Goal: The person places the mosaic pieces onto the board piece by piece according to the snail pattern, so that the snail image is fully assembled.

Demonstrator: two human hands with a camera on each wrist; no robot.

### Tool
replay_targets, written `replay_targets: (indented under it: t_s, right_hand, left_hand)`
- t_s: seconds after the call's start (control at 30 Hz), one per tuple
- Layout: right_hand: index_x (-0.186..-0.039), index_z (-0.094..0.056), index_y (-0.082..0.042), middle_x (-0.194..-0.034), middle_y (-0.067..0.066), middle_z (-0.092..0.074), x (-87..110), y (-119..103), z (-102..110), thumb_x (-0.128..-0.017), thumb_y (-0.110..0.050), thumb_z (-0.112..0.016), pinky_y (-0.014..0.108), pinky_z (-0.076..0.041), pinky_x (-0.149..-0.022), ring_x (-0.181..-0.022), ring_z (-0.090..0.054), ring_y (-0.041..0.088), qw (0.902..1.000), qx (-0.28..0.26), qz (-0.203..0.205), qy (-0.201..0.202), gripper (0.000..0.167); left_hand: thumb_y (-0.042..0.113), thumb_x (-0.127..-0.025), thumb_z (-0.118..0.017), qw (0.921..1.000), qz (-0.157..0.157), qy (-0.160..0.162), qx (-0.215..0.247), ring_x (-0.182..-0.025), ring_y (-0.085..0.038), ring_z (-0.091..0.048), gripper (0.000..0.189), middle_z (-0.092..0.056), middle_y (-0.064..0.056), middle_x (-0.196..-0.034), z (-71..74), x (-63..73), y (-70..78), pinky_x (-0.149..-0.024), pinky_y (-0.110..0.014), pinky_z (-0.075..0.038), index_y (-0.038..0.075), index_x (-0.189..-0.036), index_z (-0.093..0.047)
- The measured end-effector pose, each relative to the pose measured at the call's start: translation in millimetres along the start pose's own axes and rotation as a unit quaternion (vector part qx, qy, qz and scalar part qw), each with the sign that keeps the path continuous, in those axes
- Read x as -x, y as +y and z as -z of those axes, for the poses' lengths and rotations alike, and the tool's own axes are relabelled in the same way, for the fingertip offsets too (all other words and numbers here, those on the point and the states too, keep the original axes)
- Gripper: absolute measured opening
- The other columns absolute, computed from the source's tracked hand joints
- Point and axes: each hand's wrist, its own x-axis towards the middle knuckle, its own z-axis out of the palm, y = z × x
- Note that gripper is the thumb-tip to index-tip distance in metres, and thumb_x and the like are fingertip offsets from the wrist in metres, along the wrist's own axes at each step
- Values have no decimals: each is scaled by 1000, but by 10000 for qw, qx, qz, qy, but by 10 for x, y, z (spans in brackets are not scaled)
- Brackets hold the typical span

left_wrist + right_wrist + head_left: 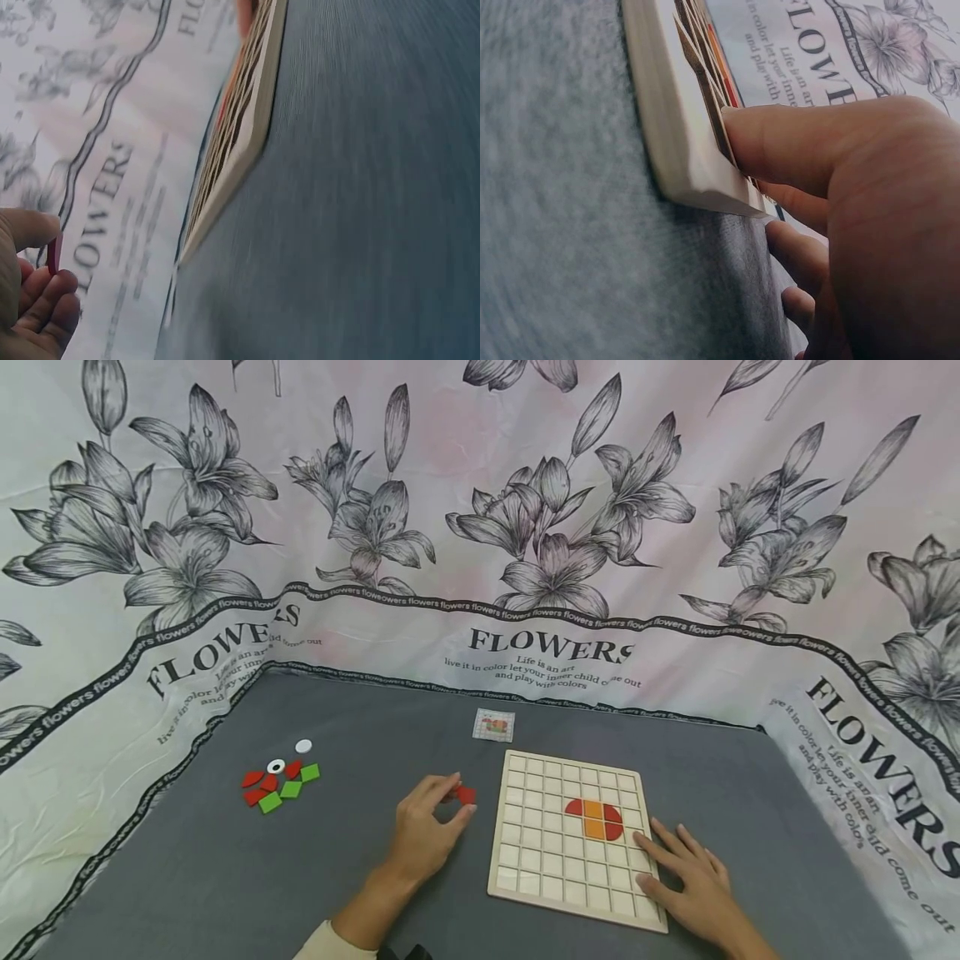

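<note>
Fingers and thumb of the left hand [427, 831] pinch a small red piece [467, 795] just left of the grid board [552, 864], probably to leave most of its face uncovered, while the right hand [693, 889] rests with fingers spread and relaxed on the board's right edge, likely steadying it. Red shapes [614, 832] and orange squares [593, 811] sit in cells right of the board's centre; loose red pieces [253, 797], green squares [291, 789] and white discs [303, 746] lie well left of it, seemingly for the pinching hand's convenience. A picture card [494, 725] lies just beyond the board's far edge, apparently for easy viewing.
</note>
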Motion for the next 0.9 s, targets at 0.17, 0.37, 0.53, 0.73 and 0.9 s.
replay_targets:
  t_s: [0.17, 0.37, 0.53, 0.73, 0.9]
  right_hand:
    - [-138, -56, -15, -148, 20, -37, -5, 14, -11, -91, -38, -66, 73, -11, -92, -133, -20, 53, 10000, 4, 35, -24, 53]
    - [-138, -56, -16, -148, 19, -37, -6, 31, -17, -91, -38, -66, 72, -11, -92, -133, -20, 52, 10000, -17, 69, 7, 54]
    - [-138, -56, -15, -148, 19, -37, 3, 27, -8, -90, -38, -67, 72, -11, -92, -134, -20, 51, 10000, 1, 73, 46, 54]
    - [-138, -56, -15, -148, 19, -37, 14, 23, -5, -90, -38, -67, 71, -11, -92, -134, -20, 51, 9999, -39, 69, 82, 54]
    - [-138, -56, -15, -148, 19, -37, 15, 26, 1, -90, -37, -67, 72, -11, -92, -133, -20, 52, 9999, -40, 77, 78, 54]
  left_hand:
    - [-7, -65, -85, 9990, 168, -181, 378, -83, -22, -64, 46, -63, -11, -94, -245, 0, 122, -70, -34, -54, -8, -108, -68]
    - [-5, -68, -84, 9974, 320, -310, 561, -82, -21, -63, 42, -62, -12, -92, -519, -12, 251, -71, -33, -54, -8, -107, -68]
    - [-5, -69, -83, 9958, 497, -477, 596, -80, -21, -63, 39, -62, -10, -90, -751, -11, 360, -71, -32, -54, -6, -105, -68]
    - [-3, -73, -81, 9917, 773, -856, 573, -79, -20, -60, 34, -61, -10, -89, -987, -2, 432, -70, -28, -53, -6, -105, -68]
    - [-1, -74, -80, 9865, 922, -1239, 543, -76, -16, -57, 31, -59, -7, -86, -1145, 33, 435, -67, -22, -50, -6, -103, -68]
